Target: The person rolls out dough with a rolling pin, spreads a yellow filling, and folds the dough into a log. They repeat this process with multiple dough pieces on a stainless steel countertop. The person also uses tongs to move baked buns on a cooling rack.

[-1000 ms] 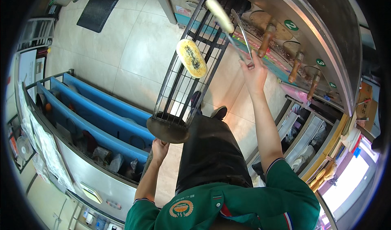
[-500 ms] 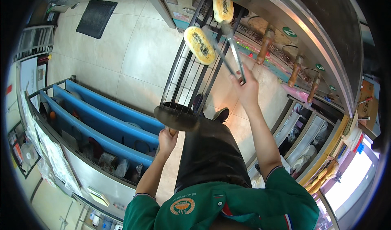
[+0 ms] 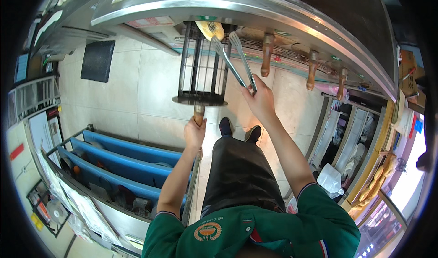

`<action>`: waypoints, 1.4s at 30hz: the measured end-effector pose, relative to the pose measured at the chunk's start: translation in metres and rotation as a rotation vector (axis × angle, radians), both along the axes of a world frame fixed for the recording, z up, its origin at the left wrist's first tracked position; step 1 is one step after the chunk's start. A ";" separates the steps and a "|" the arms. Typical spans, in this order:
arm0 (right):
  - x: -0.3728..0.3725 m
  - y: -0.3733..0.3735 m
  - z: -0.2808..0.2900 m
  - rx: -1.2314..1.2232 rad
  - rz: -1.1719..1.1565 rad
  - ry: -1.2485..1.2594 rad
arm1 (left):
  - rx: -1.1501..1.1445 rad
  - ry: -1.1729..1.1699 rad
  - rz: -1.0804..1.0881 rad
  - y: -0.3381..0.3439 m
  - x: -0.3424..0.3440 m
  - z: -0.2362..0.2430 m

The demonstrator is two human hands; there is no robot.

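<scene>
My left hand (image 3: 195, 132) is closed round the wooden handle (image 3: 199, 115) of a long metal rack with a round dark end plate (image 3: 199, 102), its bars running into an opening in the steel oven front. My right hand (image 3: 258, 99) grips metal tongs (image 3: 242, 70), whose two arms are apart. Their tips are at a pale yellow oval bread (image 3: 210, 30) with a dark speckled top, lying at the rack's far end and partly hidden by the oven edge. Nothing visible is held between the tong tips.
The steel oven (image 3: 301, 16) spans the top, with wooden handles (image 3: 267, 57) along its front. Blue dividers (image 3: 123, 148) stand in a cart at lower left. A black mat (image 3: 97, 61) lies on the tiled floor (image 3: 155, 75). Shelves (image 3: 346, 134) and long breads (image 3: 374, 180) are at right.
The rack has been pushed further into the oven, carrying the breads inward; only one now shows. My right hand with the tongs has moved inward, and the view has turned toward the oven.
</scene>
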State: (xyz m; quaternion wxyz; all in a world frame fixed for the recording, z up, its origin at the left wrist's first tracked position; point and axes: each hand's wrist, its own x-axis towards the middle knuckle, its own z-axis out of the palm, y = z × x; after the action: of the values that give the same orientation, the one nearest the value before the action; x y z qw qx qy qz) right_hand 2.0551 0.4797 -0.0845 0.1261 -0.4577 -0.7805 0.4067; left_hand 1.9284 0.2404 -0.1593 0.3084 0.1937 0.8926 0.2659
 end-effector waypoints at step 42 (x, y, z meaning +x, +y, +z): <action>0.366 -0.008 -0.035 -0.771 -0.172 0.343 | 0.061 -0.088 -0.040 0.133 0.152 -0.014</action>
State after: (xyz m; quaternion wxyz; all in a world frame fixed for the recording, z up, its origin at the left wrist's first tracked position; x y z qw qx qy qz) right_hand 2.4213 0.4717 -0.1193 0.1072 -0.4607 -0.4982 0.7267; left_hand 2.0800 0.3736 -0.1737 0.3464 0.2088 0.8657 0.2949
